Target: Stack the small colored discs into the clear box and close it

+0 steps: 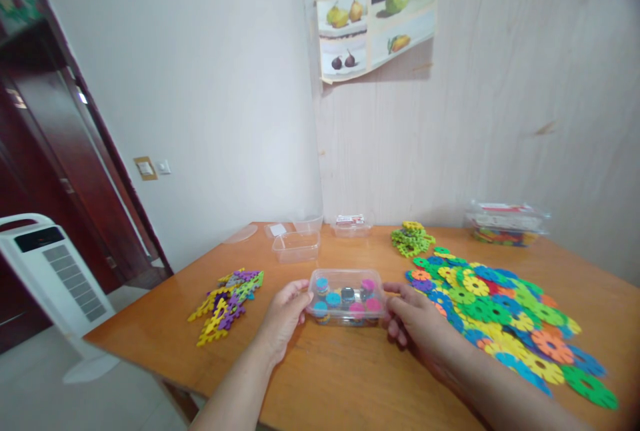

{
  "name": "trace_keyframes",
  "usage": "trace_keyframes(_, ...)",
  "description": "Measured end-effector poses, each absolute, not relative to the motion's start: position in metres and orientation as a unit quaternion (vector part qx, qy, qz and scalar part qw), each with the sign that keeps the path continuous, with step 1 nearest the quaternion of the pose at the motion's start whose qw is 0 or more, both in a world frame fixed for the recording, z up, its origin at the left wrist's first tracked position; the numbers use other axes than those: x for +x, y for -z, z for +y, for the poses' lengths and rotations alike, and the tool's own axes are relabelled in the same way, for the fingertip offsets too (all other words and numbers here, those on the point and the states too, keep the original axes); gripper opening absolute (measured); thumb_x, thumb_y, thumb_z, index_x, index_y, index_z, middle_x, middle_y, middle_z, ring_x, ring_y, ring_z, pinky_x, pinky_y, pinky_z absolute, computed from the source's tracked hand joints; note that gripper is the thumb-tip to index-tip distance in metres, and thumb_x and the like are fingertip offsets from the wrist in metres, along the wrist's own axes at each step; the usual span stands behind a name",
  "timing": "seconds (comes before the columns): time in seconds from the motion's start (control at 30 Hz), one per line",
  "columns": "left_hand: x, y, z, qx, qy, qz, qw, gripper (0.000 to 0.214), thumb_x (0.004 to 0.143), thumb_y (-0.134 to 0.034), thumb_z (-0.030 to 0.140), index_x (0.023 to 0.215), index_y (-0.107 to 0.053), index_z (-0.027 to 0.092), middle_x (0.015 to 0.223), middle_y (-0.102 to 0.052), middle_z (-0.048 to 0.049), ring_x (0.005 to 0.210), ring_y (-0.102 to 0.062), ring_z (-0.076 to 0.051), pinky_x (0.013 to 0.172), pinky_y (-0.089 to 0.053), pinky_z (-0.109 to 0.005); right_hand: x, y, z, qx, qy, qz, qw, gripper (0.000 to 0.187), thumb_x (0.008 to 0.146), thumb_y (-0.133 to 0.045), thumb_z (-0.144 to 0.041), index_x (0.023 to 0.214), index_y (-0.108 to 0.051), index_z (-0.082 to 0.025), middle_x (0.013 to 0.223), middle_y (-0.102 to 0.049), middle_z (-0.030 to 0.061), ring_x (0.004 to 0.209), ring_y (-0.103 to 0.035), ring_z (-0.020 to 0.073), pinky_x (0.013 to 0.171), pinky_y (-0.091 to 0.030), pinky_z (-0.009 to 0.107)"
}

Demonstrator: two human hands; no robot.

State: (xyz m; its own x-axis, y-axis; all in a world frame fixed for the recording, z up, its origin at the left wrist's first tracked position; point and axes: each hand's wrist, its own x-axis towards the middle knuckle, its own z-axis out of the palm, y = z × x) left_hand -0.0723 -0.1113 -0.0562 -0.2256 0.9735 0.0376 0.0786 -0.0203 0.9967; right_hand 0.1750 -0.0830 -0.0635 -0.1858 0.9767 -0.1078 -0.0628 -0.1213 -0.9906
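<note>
A clear plastic box (345, 279) with a lid on it is at the front middle of the table. Through the lid show several small round blue, pink and dark pieces (333, 299); what kind they are I cannot make out. My left hand (286, 314) is closed on the box's left end, thumb at the rim. At the right end, my right hand (407, 314) grips the box with thumb and fingers at its edge. Just right of that hand spreads a heap of flower-shaped plastic discs (493, 311) in green, yellow, blue and orange.
Purple, yellow and green notched pieces (227, 304) lie at the left. Behind the box stand an open clear tub (296, 246) and a small clear box (351, 226). A green stack of notched pieces (413, 240) and a filled clear container (507, 224) are farther right.
</note>
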Motion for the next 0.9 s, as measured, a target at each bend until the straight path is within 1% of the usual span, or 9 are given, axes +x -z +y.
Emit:
trace_keyframes(0.1,-0.072,0.056,-0.111,0.461,-0.541,0.567,0.415,0.047,0.071,-0.067,0.042,0.11,-0.065,0.016,0.071,-0.064,-0.0009,0.055,-0.047,-0.01,0.052,-0.032,-0.022,0.176,0.064,-0.082,-0.46,-0.598,-0.49,0.437,0.049,0.077,-0.052,-0.028,0.124,-0.048,-0.016,0.055,-0.059,-0.0032,0.036,-0.047,0.0098,0.032,-0.03,0.017)
trace_keyframes(0.27,-0.074,0.059,-0.107,0.459,-0.532,0.578,0.414,0.048,0.074,-0.063,0.038,0.117,-0.061,0.017,0.069,-0.061,0.0015,0.057,-0.047,-0.01,0.052,-0.033,-0.021,0.177,0.068,-0.078,-0.462,-0.596,-0.489,0.438,0.053,0.076,-0.051,-0.025,0.128,-0.045,-0.016,0.057,-0.061,-0.0021,0.038,-0.051,0.0115,0.032,-0.031,0.018)
trace_keyframes(0.43,-0.076,0.062,-0.105,0.465,-0.529,0.579,0.41,0.043,0.076,-0.061,0.037,0.114,-0.061,0.018,0.07,-0.06,0.001,0.06,-0.049,-0.01,0.051,-0.033,-0.02,0.177,0.069,-0.077,-0.439,-0.611,-0.49,0.439,0.045,0.078,-0.052,-0.027,0.122,-0.049,-0.018,0.06,-0.062,-0.0015,0.039,-0.051,0.0101,0.033,-0.032,0.017)
trace_keyframes(0.53,-0.077,0.063,-0.103,0.466,-0.538,0.572,0.408,0.038,0.077,-0.061,0.041,0.107,-0.063,0.017,0.065,-0.057,0.0027,0.054,-0.045,-0.009,0.048,-0.031,-0.02,0.177,0.066,-0.079,-0.438,-0.618,-0.483,0.439,0.044,0.079,-0.055,-0.03,0.121,-0.049,-0.018,0.06,-0.062,-0.0016,0.04,-0.051,0.01,0.032,-0.032,0.017)
trace_keyframes(0.63,-0.077,0.062,-0.1,0.46,-0.556,0.561,0.406,0.035,0.077,-0.061,0.048,0.093,-0.063,0.017,0.06,-0.052,0.0047,0.048,-0.041,-0.007,0.044,-0.028,-0.019,0.177,0.063,-0.081,-0.442,-0.621,-0.472,0.442,0.043,0.08,-0.055,-0.031,0.121,-0.049,-0.017,0.059,-0.061,-0.0017,0.04,-0.051,0.0098,0.032,-0.032,0.016)
trace_keyframes(0.7,-0.078,0.061,-0.096,0.44,-0.562,0.569,0.409,0.036,0.075,-0.062,0.052,0.085,-0.06,0.017,0.06,-0.052,0.005,0.046,-0.041,-0.007,0.043,-0.028,-0.019,0.177,0.062,-0.08,-0.443,-0.62,-0.471,0.445,0.042,0.081,-0.055,-0.031,0.12,-0.049,-0.017,0.059,-0.061,-0.0017,0.04,-0.051,0.0097,0.033,-0.032,0.016)
trace_keyframes(0.83,-0.081,0.059,-0.081,0.402,-0.556,0.599,0.412,0.037,0.071,-0.065,0.053,0.082,-0.058,0.018,0.067,-0.058,0.0032,0.048,-0.046,-0.007,0.043,-0.029,-0.019,0.179,0.066,-0.077,-0.437,-0.609,-0.49,0.446,0.045,0.084,-0.055,-0.035,0.125,-0.048,-0.019,0.06,-0.062,-0.0016,0.042,-0.053,0.0102,0.034,-0.035,0.017)
trace_keyframes(0.9,-0.082,0.059,-0.071,0.401,-0.544,0.607,0.418,0.038,0.07,-0.064,0.054,0.081,-0.058,0.018,0.065,-0.058,0.0035,0.047,-0.047,-0.007,0.042,-0.029,-0.019,0.181,0.07,-0.075,-0.427,-0.605,-0.5,0.45,0.047,0.085,-0.054,-0.036,0.129,-0.047,-0.02,0.06,-0.062,-0.0019,0.043,-0.054,0.0107,0.036,-0.036,0.017)
